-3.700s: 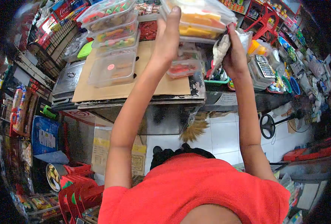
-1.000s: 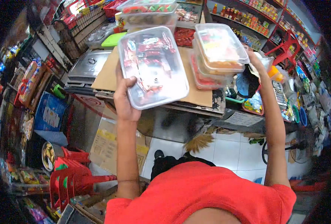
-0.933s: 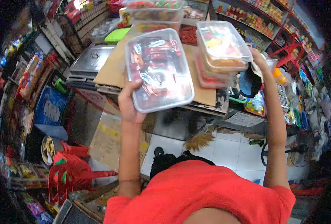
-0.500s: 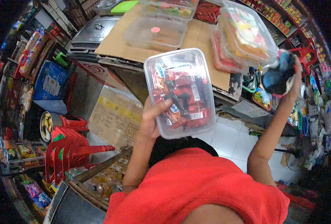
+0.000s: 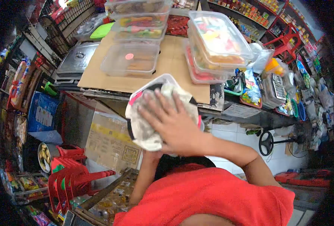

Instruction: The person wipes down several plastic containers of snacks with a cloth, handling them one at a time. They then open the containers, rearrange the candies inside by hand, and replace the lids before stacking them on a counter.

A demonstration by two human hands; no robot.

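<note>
I am seeing the right hand (image 5: 174,126) lying flat, fingers spread, pressing a pale cloth (image 5: 146,132) over a plastic container (image 5: 166,78) directly beneath. The left hand (image 5: 152,154) is mostly hiding below; I cannot tell its hold. Uneven pressure, I am judging, could tip the container. Beyond the grip, a round sticker (image 5: 129,56), and leftward, a printed carton (image 5: 110,141), are showing nothing legible.

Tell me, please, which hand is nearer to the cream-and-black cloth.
The right one. The right hand lies spread on top of the cream-and-black cloth; the left hand is below, mostly hidden under the cloth and the clear plastic container.
</note>
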